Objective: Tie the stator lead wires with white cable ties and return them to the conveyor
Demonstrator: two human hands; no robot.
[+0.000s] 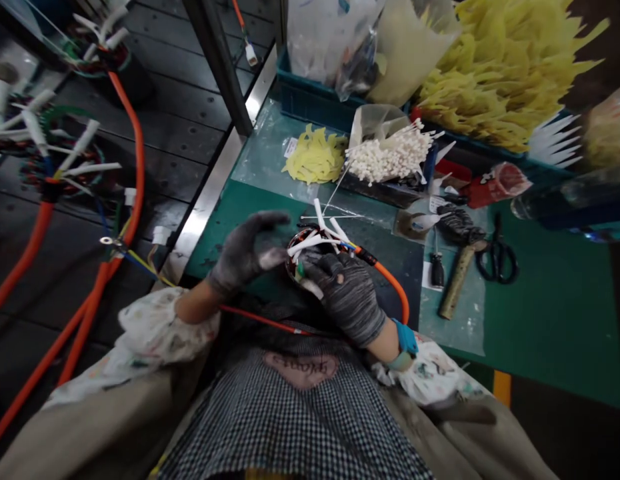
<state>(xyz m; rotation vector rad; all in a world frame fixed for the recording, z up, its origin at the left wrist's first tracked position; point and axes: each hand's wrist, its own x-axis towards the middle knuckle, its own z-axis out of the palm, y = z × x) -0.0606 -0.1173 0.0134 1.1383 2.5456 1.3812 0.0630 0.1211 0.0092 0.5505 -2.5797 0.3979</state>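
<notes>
A round wound coil part with white sleeves [306, 245] sits at the table's near edge, and an orange cable [397, 287] curves away from its right side. My left hand [247, 253], in a grey glove, is just left of the coil with thumb and fingers apart and nothing between them. Over the coil's right side lies my gloved right hand [347, 290], its fingers bent down onto the part near a small green piece [301, 269]. What its fingertips hold, if anything, is hidden.
Yellow pieces [315, 155], a bag of white ties [387, 157] and teal bins [310, 100] stand behind. To the right lie a mallet [457, 280], scissors [497, 257] and a screwdriver [437, 269]. More coils with orange cables [135, 133] are at left.
</notes>
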